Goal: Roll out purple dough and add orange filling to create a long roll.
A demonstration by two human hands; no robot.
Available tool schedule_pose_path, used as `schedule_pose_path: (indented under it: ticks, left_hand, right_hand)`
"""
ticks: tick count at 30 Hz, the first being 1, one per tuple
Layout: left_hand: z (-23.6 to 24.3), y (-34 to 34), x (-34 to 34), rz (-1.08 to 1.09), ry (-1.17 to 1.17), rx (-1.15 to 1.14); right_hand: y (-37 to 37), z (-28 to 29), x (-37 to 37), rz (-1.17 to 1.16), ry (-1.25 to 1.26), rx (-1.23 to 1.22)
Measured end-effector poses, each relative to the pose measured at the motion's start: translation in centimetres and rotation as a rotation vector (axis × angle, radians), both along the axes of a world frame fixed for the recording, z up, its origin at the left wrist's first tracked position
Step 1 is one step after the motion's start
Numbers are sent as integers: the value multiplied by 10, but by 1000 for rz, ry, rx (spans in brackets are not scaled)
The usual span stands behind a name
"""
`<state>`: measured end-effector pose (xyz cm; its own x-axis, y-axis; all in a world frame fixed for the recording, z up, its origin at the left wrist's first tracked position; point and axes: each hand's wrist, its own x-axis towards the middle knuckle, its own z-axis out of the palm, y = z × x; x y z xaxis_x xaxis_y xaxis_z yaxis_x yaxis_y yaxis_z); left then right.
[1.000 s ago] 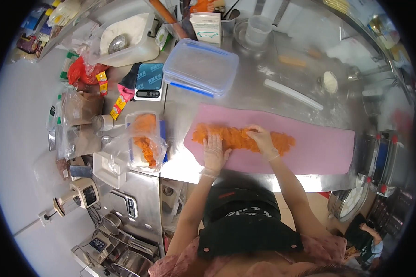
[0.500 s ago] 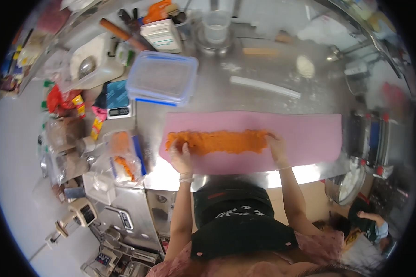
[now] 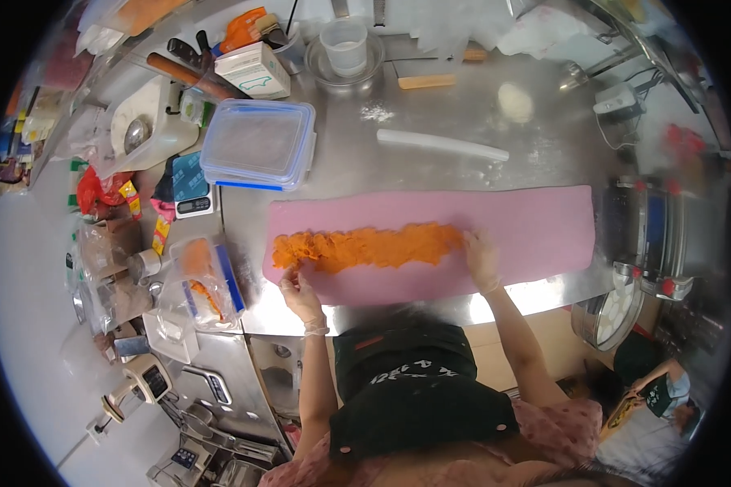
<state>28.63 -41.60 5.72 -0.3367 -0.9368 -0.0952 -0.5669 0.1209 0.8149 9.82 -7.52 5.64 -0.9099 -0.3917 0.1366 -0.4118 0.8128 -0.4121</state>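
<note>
A long pink sheet of dough (image 3: 528,231) lies flat on the steel table (image 3: 430,174). A band of orange crumbly filling (image 3: 365,246) covers its left half. My left hand (image 3: 299,288), in a thin clear glove, rests at the sheet's near left edge just below the filling's left end. At the filling's right end, my right hand (image 3: 479,258), also gloved, lies flat on the dough with fingers spread. Neither hand grips anything.
A clear lidded box with blue clips (image 3: 258,146) stands behind the sheet, a blue scale (image 3: 190,183) to its left. A bag of orange filling (image 3: 199,280) lies at the left. A white rolling pin (image 3: 443,144), a dough ball (image 3: 515,101) and a measuring cup (image 3: 343,45) lie farther back.
My view has shifted, so the sheet sits more to the centre. Both hands have moved apart to the two ends of the filling, which is spread into a longer band.
</note>
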Motion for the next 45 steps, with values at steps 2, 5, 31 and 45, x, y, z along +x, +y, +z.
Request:
schedule_pose_path:
  ticks: [2, 5, 31, 45]
  left_hand:
    - [-5, 2, 13, -15, -22, -44]
    - [-10, 3, 24, -118, -76, -173]
    - [-9, -39, -10, -603, -276, -310]
    - [-4, -40, 13, -381, 47, 55]
  right_hand:
    - [1, -7, 6, 71, 65, 56]
    - [4, -9, 14, 178, 233, 51]
    - [-318, 17, 128, -361, -451, -325]
    - [-283, 27, 117, -80, -379, -288]
